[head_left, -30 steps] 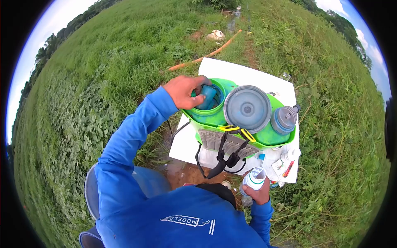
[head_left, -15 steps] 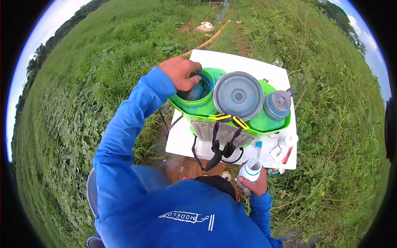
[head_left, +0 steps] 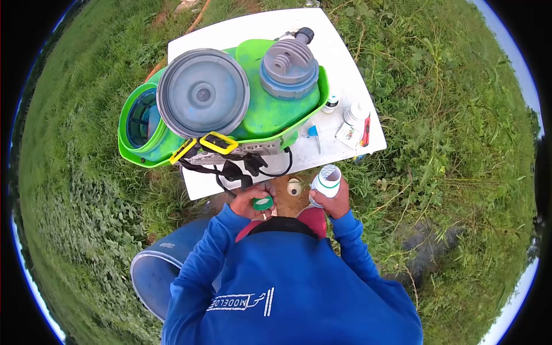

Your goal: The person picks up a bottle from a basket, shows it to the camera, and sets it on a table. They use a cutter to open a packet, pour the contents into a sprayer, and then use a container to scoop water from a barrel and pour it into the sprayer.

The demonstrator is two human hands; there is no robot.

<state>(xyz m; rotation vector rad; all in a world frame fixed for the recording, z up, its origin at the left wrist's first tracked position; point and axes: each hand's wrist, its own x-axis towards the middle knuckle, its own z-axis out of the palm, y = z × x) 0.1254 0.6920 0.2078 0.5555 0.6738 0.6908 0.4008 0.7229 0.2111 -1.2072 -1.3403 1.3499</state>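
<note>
Grass field [head_left: 448, 115]; white board [head_left: 339, 57] bears green sprayer [head_left: 270, 106]; right hand [head_left: 337, 202] holds bottle [head_left: 326, 181].

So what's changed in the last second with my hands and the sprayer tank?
The left hand has left the open mouth of the green sprayer tank and drawn back to the chest, now holding a small green cap. The right hand still holds the white bottle, and the tank still sits on the white board with its grey lid on top.

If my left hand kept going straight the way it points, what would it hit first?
Probably the black straps hanging off the green sprayer, right ahead of the left hand, though depth is unclear.
</note>
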